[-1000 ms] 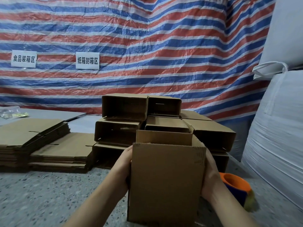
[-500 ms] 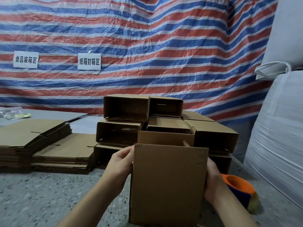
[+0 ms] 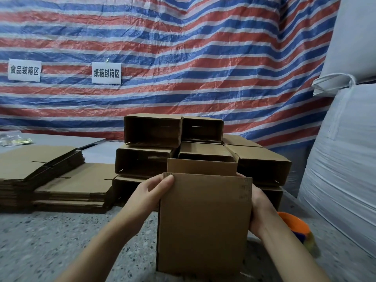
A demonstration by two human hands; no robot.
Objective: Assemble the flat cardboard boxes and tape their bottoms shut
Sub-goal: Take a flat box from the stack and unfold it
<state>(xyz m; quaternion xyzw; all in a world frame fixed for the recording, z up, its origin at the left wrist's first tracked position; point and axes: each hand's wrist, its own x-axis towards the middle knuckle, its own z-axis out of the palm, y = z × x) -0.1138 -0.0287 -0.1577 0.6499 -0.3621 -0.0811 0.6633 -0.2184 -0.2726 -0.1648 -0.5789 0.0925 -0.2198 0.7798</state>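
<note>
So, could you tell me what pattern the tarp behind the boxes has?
Red, blue and white stripes on the tarp, clearest in the head view.

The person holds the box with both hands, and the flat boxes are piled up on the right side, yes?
Not quite. The head view shows both hands, left hand and right hand, holding the box, but the flat boxes are piled on the left.

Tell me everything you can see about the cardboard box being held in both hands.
The cardboard box is plain brown corrugated board, unprinted, opened into a rectangular tube and held upright over the speckled floor. A far flap stands above its near top edge. The left hand grips its upper left corner, thumb on the near face; the right hand holds the right side. Its bottom end is out of sight.
</note>
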